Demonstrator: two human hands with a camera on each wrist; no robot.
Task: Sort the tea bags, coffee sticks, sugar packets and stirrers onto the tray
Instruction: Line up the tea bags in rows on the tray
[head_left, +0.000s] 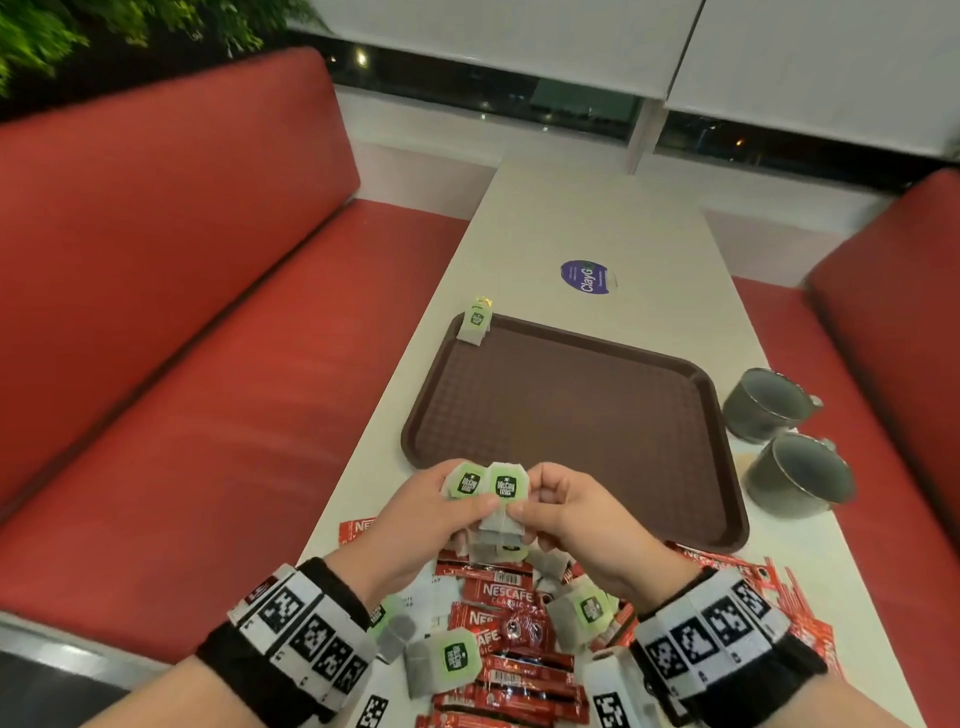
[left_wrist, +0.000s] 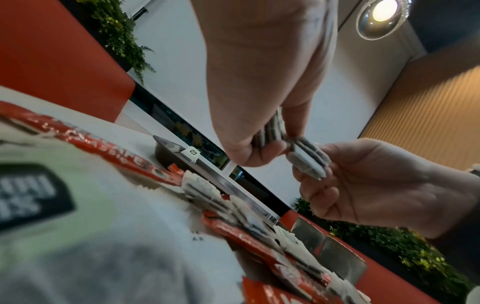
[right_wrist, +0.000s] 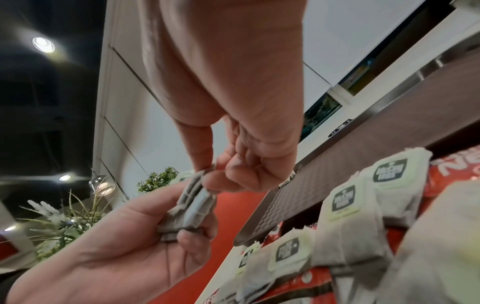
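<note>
Between two red benches (head_left: 182, 312) stands a pale table (head_left: 597, 218) with my brown tray (head_left: 571, 415). Above its near edge my left hand (head_left: 415, 519) and right hand (head_left: 582, 514) together pinch a small stack of tea bags (head_left: 501, 499). One tea bag (head_left: 475, 328) leans on the tray's far left corner; coffee sticks (head_left: 498, 592) lie below my wrists.

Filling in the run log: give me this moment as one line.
left hand: holds tea bags | right hand: pinches same tea bags | tray: one tea bag at far-left corner | coffee sticks: unsorted

Tray (head_left: 571, 415) mid-table; mugs (head_left: 769, 405) right (two); sachet pile (head_left: 509, 649) nearer.
</note>
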